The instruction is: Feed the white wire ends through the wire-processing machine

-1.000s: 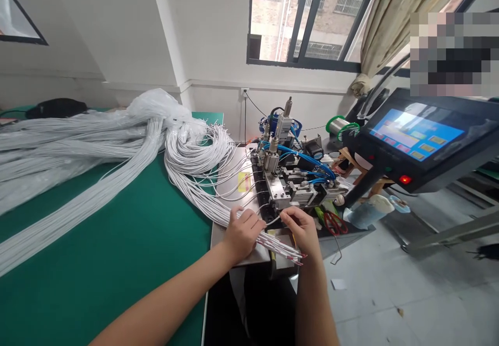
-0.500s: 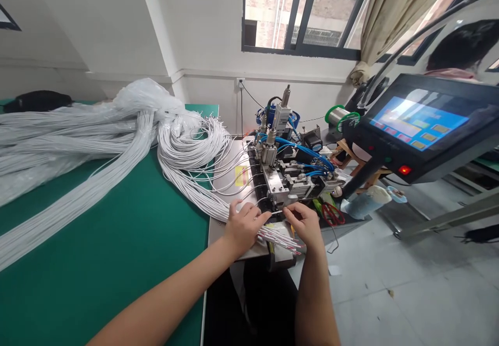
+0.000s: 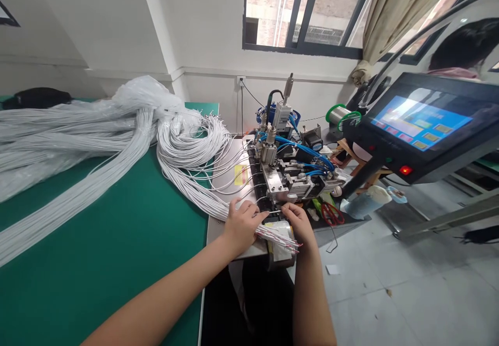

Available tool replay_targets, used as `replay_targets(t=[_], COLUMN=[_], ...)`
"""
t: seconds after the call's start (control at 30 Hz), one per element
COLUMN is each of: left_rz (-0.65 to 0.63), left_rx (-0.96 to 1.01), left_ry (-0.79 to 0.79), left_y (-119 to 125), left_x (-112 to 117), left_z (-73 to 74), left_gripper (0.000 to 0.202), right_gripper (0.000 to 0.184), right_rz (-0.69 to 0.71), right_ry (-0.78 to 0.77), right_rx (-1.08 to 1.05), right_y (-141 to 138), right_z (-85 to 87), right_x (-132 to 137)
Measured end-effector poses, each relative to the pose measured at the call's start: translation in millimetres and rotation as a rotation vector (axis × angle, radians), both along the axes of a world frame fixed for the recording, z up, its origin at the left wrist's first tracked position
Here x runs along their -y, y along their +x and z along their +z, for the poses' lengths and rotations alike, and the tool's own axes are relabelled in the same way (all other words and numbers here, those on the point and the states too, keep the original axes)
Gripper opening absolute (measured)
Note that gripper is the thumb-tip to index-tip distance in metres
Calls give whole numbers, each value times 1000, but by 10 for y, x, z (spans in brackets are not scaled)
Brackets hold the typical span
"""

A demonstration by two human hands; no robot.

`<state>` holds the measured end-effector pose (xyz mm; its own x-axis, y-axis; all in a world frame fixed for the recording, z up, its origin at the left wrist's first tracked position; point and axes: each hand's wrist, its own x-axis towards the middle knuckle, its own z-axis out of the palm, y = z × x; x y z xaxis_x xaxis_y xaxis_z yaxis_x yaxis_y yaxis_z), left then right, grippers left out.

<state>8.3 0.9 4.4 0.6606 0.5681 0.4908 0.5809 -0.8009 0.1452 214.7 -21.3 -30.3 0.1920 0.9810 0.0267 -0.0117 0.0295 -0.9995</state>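
My left hand (image 3: 239,226) rests closed on a bundle of thin white wires (image 3: 187,179) at the edge of a metal plate (image 3: 230,179), holding their stripped red-tipped ends (image 3: 283,241) down. To its right, my right hand (image 3: 298,223) pinches a single white wire (image 3: 273,212) and holds its tip at the front of a small metal machine (image 3: 286,177) with blue air hoses. The wire bundle runs back over the green table (image 3: 97,252) to a large white heap (image 3: 70,127).
A touchscreen panel (image 3: 419,127) on an arm stands at the right, with another person's head behind it. Red-handled scissors (image 3: 331,213) lie right of the machine. A green wire spool (image 3: 339,114) sits behind. The grey floor lies below right.
My right hand has moved forward, bringing the single wire up to the machine's front. My left hand has stayed on the bundle. The camera has shifted slightly.
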Motion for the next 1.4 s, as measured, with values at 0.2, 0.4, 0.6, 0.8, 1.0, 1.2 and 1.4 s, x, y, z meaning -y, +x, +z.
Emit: replay_targets(t=[0.2,0.4,0.6,0.8,1.0,1.2,1.4], left_rz=[13,21,44,42,40,35,-10], left_rx=[26,66,62,71,96,134,118], left_ry=[-14,-2,21,38,46,49,41], left_y=[-1,-18,-14,-20,-31,-20,-28], left_x=[3,4,8,22,40,27,9], left_z=[-17,1,13,52,100,42,-5], left_gripper=[45,38,34,33,30,25,33], right_gripper=[29,35,37,31,19,13,11], right_rz=[-7,-56,-187,-138,48,192,120], right_ry=[-50,-11,47,85,292,399,464], right_rx=[-103,-42,136,243,525,639,574], right_y=[-14,7,94,158,75,-83,-187], right_z=[-98,-93,1,130,392,524,490], right_x=[-14,48,208,401,488,431,327])
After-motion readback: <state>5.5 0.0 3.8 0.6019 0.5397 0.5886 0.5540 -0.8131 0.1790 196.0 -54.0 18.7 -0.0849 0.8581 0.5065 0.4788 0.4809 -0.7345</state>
